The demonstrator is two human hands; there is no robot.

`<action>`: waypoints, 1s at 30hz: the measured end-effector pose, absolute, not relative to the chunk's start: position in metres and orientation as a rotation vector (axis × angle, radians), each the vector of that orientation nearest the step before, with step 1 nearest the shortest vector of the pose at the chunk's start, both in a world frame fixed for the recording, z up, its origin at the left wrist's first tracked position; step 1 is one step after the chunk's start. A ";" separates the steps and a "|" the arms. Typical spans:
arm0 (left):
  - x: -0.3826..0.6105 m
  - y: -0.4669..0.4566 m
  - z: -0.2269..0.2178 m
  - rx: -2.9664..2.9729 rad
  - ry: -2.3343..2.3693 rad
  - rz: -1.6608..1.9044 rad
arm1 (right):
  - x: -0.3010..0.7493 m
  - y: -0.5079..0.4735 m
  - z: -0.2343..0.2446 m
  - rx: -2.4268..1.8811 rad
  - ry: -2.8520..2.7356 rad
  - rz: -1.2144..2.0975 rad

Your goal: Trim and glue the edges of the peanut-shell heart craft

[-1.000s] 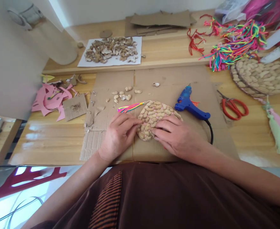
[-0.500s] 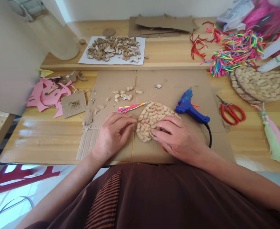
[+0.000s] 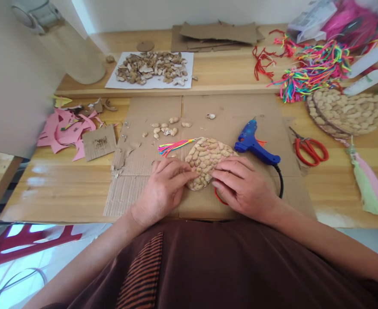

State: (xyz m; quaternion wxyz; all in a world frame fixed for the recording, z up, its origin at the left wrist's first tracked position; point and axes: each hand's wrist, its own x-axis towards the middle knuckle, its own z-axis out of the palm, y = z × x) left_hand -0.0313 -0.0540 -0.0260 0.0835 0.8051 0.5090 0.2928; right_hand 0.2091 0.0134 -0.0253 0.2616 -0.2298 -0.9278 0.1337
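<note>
A flat, rounded piece covered in peanut shells (image 3: pixel 204 154) lies on the cardboard sheet (image 3: pixel 227 105), pink backing showing between the shells. From its upper left edge runs a multicoloured tassel (image 3: pixel 176 147). My left hand (image 3: pixel 167 182) reaches over its left side, thumb and fingers closed around the edge. On the right side, my right hand (image 3: pixel 240 182) curls its fingers over the other edge. A blue glue gun (image 3: pixel 256 143) rests just beyond my right hand. Part of a red loop (image 3: pixel 219 196) shows beneath that hand. Several loose peanut shells (image 3: pixel 164 128) lie beyond the tassel.
Red-handled scissors (image 3: pixel 311 151) lie right of the glue gun. A larger peanut-shell piece (image 3: pixel 349 112) with pale tassels sits farther right. On the raised shelf are a shell pile (image 3: pixel 150 68) and coloured strings (image 3: pixel 317 64). Pink scraps (image 3: pixel 58 135) lie left.
My left hand has moved right, from beside the peanut-shell piece onto its left side. My right hand has stayed at its right edge, shifting slightly.
</note>
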 end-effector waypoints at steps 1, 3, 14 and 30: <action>-0.029 -0.053 -0.026 2.403 1.515 0.869 | 0.209 0.014 -0.025 -0.617 -2.514 0.361; -0.024 -0.052 -0.024 2.392 1.520 0.851 | 0.208 0.014 -0.025 -0.605 -2.528 0.357; -0.016 -0.055 -0.017 2.088 1.643 0.876 | 0.202 0.014 -0.021 -0.609 -2.673 0.296; -0.020 -0.058 -0.024 2.170 1.700 0.829 | 0.196 0.014 -0.013 -0.661 -2.852 0.219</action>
